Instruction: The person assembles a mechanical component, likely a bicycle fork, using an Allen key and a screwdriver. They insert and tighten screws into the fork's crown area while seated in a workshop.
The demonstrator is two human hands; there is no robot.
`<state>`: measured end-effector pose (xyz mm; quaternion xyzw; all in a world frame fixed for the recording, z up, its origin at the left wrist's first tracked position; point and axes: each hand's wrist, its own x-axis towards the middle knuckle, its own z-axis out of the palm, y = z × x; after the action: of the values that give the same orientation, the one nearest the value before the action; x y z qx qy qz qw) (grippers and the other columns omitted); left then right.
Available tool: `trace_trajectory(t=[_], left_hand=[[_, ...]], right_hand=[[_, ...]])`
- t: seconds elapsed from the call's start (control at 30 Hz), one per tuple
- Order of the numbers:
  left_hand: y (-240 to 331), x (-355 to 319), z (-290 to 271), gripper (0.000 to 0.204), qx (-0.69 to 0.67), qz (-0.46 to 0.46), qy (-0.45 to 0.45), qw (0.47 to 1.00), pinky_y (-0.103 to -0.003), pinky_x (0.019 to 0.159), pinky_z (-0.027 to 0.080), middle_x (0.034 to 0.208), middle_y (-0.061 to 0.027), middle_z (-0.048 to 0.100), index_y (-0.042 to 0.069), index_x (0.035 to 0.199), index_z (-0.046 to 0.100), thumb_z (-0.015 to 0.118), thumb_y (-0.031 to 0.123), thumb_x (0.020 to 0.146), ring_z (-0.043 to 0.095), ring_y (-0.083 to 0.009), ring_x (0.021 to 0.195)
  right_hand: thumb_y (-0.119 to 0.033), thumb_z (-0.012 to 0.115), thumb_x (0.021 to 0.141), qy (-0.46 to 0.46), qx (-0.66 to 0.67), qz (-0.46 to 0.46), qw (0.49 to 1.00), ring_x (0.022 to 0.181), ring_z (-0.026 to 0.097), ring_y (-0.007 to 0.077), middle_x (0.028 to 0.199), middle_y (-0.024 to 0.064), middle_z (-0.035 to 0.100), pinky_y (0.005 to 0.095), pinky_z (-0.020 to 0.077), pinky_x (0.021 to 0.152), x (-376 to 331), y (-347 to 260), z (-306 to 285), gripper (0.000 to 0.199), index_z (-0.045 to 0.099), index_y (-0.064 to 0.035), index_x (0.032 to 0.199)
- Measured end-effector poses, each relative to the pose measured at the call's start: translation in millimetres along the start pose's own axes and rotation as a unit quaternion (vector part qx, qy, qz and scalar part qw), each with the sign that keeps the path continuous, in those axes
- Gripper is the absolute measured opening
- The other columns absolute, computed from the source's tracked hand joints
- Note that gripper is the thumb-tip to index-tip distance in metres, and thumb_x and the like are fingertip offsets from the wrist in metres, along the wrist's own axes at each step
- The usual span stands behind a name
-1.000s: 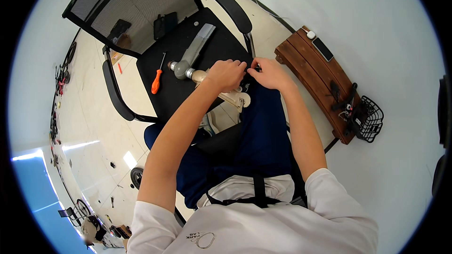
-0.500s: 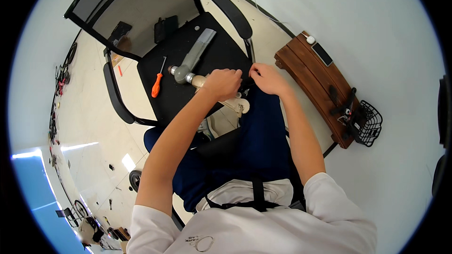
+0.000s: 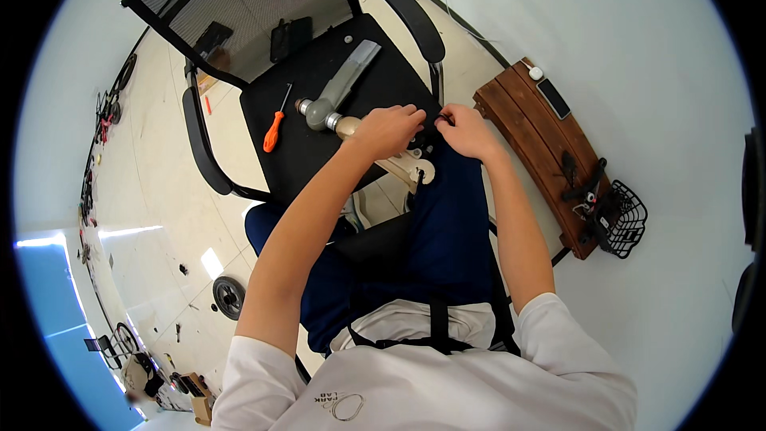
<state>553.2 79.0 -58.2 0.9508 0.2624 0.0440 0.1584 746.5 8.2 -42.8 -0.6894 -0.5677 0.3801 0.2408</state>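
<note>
- While I sit looking down at the black office chair [image 3: 319, 144] in front of my knees, the orange-handled screwdriver [image 3: 274, 126] lies loose on the left part of its seat, well apart from both my hands.
- Just right of the screwdriver, a grey metal piece [image 3: 341, 86] with a flat blade and a round joint lies across the seat, pointing up toward the mesh backrest.
- My left hand [image 3: 386, 129] rests at the seat's front edge with its fingers curled down over a pale beige part [image 3: 412, 166]; the near end of the grey piece touches that part right beside my knuckles, and the beige part sticks out below my hand toward my lap.
- My right hand [image 3: 464, 131] sits just beside the left, thumb and forefinger pinched narrow on something small and dark [image 3: 444, 119]; I cannot tell what it is.
- Farther right, a brown wooden bench [image 3: 536, 152] stands against the white wall with a phone [image 3: 553, 98] lying on it.
- At the bench's near end sits a black wire basket [image 3: 624, 219].
</note>
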Motion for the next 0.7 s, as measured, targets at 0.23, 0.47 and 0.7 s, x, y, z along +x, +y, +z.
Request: trace_trajectory(t=[0.23, 0.47, 0.7], left_hand=[[3, -9, 1, 0.012, -0.091, -0.024, 0.055, 0.994, -0.043, 0.074, 0.052, 0.097, -0.0081, 0.062, 0.009, 0.101, 0.063, 0.063, 0.017, 0.092, 0.064, -0.0324, 0.089], [0, -12, 4, 0.010, -0.119, -0.070, 0.077, 0.987, -0.040, 0.072, 0.052, 0.092, -0.0073, 0.063, 0.008, 0.095, 0.068, 0.066, 0.017, 0.091, 0.066, -0.0305, 0.085], [-1, -21, 14, 0.015, -0.178, -0.106, 0.131, 0.969, -0.038, 0.070, 0.052, 0.094, -0.0089, 0.066, 0.006, 0.100, 0.072, 0.062, 0.011, 0.090, 0.066, -0.0288, 0.080]], right_hand=[[-0.022, 0.067, 0.093, 0.098, 0.000, -0.162, 0.982, 0.074, 0.069, 0.0266, 0.085, 0.0189, 0.071, 0.0365, 0.0533, 0.069, 11, 20, 2, 0.028, 0.069, 0.0055, 0.097], [-0.020, 0.062, 0.099, 0.101, 0.246, -0.043, 0.963, 0.074, 0.071, 0.0166, 0.087, 0.0101, 0.070, 0.0275, 0.0584, 0.067, 8, 0, -5, 0.027, 0.070, 0.0063, 0.099], [-0.017, 0.061, 0.100, 0.116, 0.323, -0.072, 0.937, 0.074, 0.073, 0.0186, 0.087, 0.0126, 0.071, 0.0278, 0.0597, 0.066, 10, -10, 8, 0.027, 0.068, 0.0084, 0.099]])
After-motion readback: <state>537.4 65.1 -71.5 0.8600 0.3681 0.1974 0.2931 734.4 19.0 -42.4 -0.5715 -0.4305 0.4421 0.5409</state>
